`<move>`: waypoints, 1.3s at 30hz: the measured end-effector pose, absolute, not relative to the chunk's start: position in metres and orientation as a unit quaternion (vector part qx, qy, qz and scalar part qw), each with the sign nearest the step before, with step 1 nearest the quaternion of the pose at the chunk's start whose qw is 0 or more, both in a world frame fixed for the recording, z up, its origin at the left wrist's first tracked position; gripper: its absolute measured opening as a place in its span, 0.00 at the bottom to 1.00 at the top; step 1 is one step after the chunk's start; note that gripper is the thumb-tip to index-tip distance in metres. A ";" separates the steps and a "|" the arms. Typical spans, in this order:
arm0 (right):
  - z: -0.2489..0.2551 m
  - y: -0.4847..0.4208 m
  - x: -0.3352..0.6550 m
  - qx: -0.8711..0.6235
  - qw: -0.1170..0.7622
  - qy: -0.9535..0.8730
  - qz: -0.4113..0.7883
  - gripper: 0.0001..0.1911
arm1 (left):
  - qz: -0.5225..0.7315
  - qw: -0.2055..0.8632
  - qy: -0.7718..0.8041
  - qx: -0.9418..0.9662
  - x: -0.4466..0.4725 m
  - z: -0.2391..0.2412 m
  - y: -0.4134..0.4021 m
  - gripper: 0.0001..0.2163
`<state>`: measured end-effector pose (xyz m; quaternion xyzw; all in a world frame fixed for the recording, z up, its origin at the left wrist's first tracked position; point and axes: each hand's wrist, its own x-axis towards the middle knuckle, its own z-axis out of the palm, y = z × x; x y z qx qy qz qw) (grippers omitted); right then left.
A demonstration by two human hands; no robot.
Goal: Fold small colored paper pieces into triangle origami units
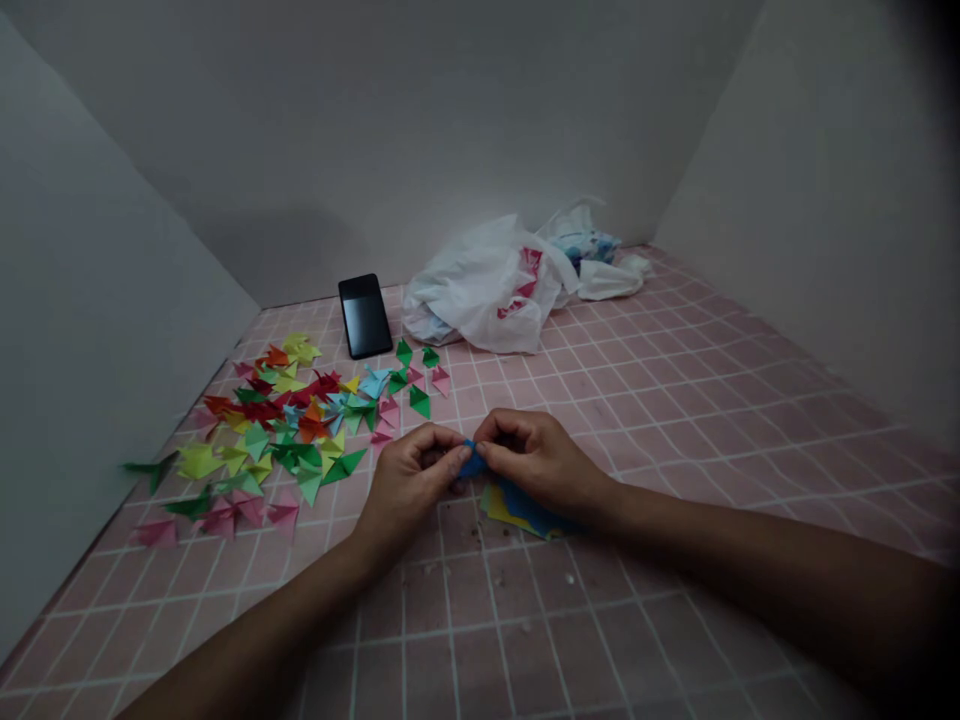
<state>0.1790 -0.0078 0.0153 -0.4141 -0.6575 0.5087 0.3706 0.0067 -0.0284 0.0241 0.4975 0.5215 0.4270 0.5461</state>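
My left hand (409, 487) and my right hand (534, 458) meet in front of me, their fingers pinching a small piece of blue folded paper (472, 462) between them. Much of that paper is hidden by my fingers. Just below my right hand lie loose yellow and blue paper pieces (523, 510). To the left of my left hand spreads a loose heap of folded origami paper triangles (292, 425) in green, pink, yellow, red, orange and light blue, with the nearest ones close to my left hand.
A black smartphone (364, 316) leans near the back wall. Beside it lies a crumpled white plastic bag (484, 290) with red print, and a bundle of white and blue material (585, 250) sits behind it. Pink gridded surface (660, 400) spreads between grey walls, with small crumbs near my hands.
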 end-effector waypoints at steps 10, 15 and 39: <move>0.016 -0.009 0.178 -0.413 0.367 -0.665 0.504 0.06 | 0.409 0.502 0.530 0.548 0.004 0.025 -0.028 0.07; 0.015 -0.010 0.178 -0.394 0.372 -0.652 0.530 0.07 | 0.416 0.470 0.538 0.563 0.002 0.022 -0.028 0.06; 0.011 -0.011 0.176 -0.380 0.418 -0.693 0.448 0.05 | 0.462 0.520 0.487 0.528 0.002 0.015 -0.031 0.07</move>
